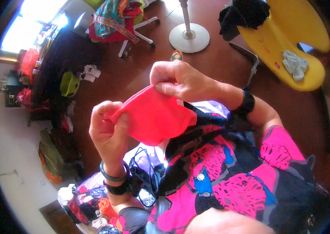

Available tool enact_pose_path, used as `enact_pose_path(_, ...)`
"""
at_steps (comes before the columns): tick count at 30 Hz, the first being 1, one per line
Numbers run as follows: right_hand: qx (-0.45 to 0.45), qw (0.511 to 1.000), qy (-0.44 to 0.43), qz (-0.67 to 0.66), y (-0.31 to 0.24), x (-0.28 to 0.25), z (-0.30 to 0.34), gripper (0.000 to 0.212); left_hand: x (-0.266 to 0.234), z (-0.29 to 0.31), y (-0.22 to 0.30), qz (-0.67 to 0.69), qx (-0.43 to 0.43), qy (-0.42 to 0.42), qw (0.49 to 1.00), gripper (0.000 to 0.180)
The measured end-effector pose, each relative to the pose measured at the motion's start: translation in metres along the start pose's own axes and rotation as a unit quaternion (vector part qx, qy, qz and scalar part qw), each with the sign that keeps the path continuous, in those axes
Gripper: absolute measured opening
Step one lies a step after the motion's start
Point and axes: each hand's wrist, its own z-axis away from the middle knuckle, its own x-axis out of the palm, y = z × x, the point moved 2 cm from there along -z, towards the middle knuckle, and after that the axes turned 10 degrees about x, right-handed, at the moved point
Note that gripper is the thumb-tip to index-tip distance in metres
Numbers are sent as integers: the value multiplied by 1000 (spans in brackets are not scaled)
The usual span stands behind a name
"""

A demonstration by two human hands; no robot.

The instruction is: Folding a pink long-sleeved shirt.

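A bright red piece of cloth [155, 117] is stretched between my two hands in front of my body. It looks like a small soft garment, but its exact kind does not show. At its left corner my left hand [110, 126] is closed, thumb and fingers pinching the edge. Higher up, my right hand [180, 80] grips the far end of the same edge, with its fingers curled in. Below that edge the cloth hangs loose over my lap. Near my left wrist lies a black mesh bag with a drawstring [147, 175].
A pile of mixed clothes [90, 210] is at the lower left. A yellow curved seat [289, 46] at the upper right bears a pale cloth [294, 65] and a black garment [243, 15]. Ahead are a round white stand base [189, 41] and a wheeled chair with clothes [114, 19].
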Motion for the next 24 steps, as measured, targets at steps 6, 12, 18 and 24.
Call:
enact_pose_path(6,39,994,-68,-77,0,-1,-6,22,-26,-23,10,-92,9,27,995,27)
enact_pose_path(12,21,973,-121,195,8,-18,-12,20,-62,-43,20,-155,39,78,984,15)
enact_pose_path(18,73,990,-38,114,14,-63,-42,12,-114,-57,34,-230,20,140,963,17)
enact_pose_path(24,-106,977,79,165,-25,-76,-104,20,-161,-83,38,-249,17,166,954,21)
